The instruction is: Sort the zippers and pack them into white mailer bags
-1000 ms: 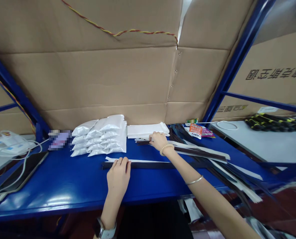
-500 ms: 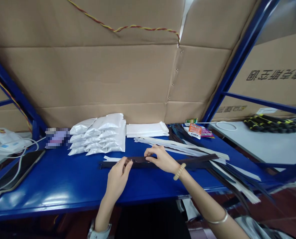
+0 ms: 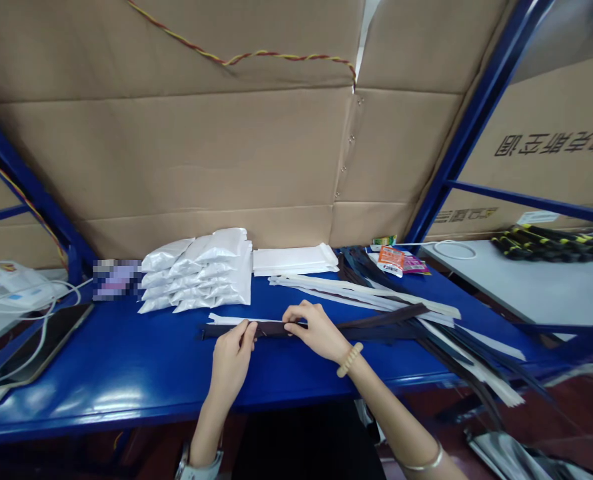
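Note:
A dark brown zipper [image 3: 271,329] runs between my two hands, low over the blue table. My left hand [image 3: 232,353] pinches its left end between thumb and fingers. A short way to the right, my right hand [image 3: 319,330] pinches the same zipper, and its tail [image 3: 386,316] trails off to the right. Beneath lie a black zipper [image 3: 214,331] and a white zipper [image 3: 221,319], whose left ends stick out past my left hand. More white zippers [image 3: 356,288] and dark zippers [image 3: 464,373] lie loosely on the right, some hanging over the front edge.
Stacked white plastic packets [image 3: 196,270] stand behind my left hand, beside flat white bundles [image 3: 295,260]. A phone [image 3: 36,343] with white cables lies at the left. Small snack packets [image 3: 391,260] sit at the back right. Cardboard [image 3: 201,153] walls the blue table's [image 3: 141,380] rear.
Both hands have come slightly nearer the table's front with the brown zipper, my right hand also moving left. The zipper now lies lower, over the black one.

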Tool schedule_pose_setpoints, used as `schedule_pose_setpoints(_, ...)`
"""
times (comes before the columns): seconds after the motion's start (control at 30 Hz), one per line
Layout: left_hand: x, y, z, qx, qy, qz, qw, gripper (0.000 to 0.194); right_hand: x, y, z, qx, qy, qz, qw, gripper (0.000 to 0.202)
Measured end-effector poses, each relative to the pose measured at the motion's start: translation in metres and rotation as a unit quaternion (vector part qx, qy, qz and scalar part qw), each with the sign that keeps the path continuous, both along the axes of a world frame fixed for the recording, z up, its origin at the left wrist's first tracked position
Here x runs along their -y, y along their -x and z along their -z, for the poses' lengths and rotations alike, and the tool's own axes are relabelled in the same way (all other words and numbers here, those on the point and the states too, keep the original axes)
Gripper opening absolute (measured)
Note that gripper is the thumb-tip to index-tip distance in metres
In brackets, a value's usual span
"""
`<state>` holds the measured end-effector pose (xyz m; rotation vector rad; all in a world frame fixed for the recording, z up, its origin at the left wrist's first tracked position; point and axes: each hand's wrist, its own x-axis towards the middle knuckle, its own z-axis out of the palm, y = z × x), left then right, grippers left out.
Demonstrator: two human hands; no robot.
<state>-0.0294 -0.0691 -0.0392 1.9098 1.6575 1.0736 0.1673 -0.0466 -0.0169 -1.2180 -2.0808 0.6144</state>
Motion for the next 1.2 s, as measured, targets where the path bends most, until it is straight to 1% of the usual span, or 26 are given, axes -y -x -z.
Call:
schedule_pose_setpoints(0.07,0.000,0.001,0.001,0.000,-0.009,-0.003,1.000,0.037,0.008,0.008,-0.001,0.002,-0.040,0.061,0.997,0.007)
schedule_pose_setpoints(0.13,0.000,0.001,0.001,-0.004,-0.014,-0.007,1.000,0.037,0.020,0.019,0.000,0.006,-0.090,0.126,0.988,0.008)
schedule_pose_setpoints(0.17,0.001,0.001,0.001,-0.005,-0.015,-0.006,1.000,0.036,0.025,0.024,0.001,0.012,-0.107,0.143,0.984,0.010)
schedule_pose_setpoints(0.23,0.001,0.000,-0.001,-0.003,-0.018,0.004,1.000,0.035,0.035,0.035,0.005,0.026,-0.108,0.142,0.983,0.021)
schedule_pose_setpoints(0.33,0.002,-0.002,-0.002,-0.004,-0.020,0.035,0.999,0.034,0.041,0.047,0.014,0.022,-0.062,0.121,0.990,0.029)
schedule_pose_setpoints(0.47,0.003,-0.003,-0.003,-0.026,-0.023,0.067,0.997,0.033,0.040,0.053,0.020,-0.050,0.025,0.104,0.993,0.028)
schedule_pose_setpoints(0.57,0.003,-0.004,-0.003,-0.047,-0.035,0.070,0.996,0.033,0.039,0.050,0.021,-0.123,0.051,0.104,0.986,0.026)
schedule_pose_setpoints(0.63,0.004,-0.004,-0.002,-0.072,-0.050,0.071,0.994,0.033,0.040,0.047,0.021,-0.150,0.036,0.119,0.981,0.024)
schedule_pose_setpoints(0.7,0.005,-0.006,0.000,-0.110,-0.077,0.068,0.989,0.032,0.042,0.046,0.022,-0.144,0.004,0.139,0.980,0.022)
schedule_pose_setpoints(0.8,0.006,-0.008,0.003,-0.153,-0.126,0.049,0.979,0.028,0.046,0.048,0.023,-0.100,-0.050,0.166,0.980,0.021)
schedule_pose_setpoints(0.9,0.007,-0.006,0.006,-0.160,-0.169,0.038,0.972,0.026,0.049,0.050,0.024,-0.053,-0.098,0.177,0.978,0.021)
schedule_pose_setpoints(0.97,0.007,-0.002,0.006,-0.145,-0.190,0.017,0.971,0.027,0.048,0.046,0.025,-0.031,-0.129,0.194,0.972,0.021)
schedule_pose_setpoints(1.03,0.006,0.004,0.006,-0.124,-0.194,-0.022,0.973,0.029,0.044,0.034,0.028,-0.014,-0.148,0.223,0.963,0.022)
schedule_pose_setpoints(1.1,0.004,0.013,0.005,-0.117,-0.179,-0.061,0.975,0.031,0.038,0.013,0.032,0.003,-0.153,0.252,0.955,0.022)
schedule_pose_setpoints(1.2,0.000,0.031,0.004,-0.132,-0.143,-0.094,0.976,0.031,0.031,-0.029,0.038,0.028,-0.156,0.283,0.946,0.022)
